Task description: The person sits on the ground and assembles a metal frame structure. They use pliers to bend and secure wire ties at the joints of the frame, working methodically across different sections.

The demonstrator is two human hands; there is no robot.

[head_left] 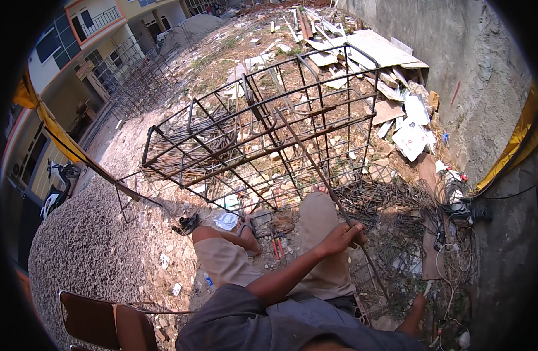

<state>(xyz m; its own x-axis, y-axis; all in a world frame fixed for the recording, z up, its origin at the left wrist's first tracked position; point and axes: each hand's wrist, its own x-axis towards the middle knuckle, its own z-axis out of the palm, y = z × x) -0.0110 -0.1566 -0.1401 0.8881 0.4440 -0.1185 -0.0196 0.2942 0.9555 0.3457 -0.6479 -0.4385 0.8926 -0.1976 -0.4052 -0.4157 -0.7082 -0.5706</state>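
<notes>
My left hand (346,235) is closed around a long thin steel rod (313,159), which slants from over the rebar cage down past my knee. Low at the right, my right hand (419,301) looks closed by a small white piece whose kind I cannot make out; its fingers hardly show. In front of my legs stands the rebar cage (239,158), a long open frame of dark bars joined by bent steel rings. Between my feet lies a tool with two red handles (278,247), its head partly hidden.
Bundled steel rods (201,140) lie behind the cage. Tangled wire (392,202) and a wooden plank (431,240) are at right, near a concrete wall (485,99). A gravel heap (87,234) and a chair (90,319) stand left. Broken boards (368,50) are piled beyond.
</notes>
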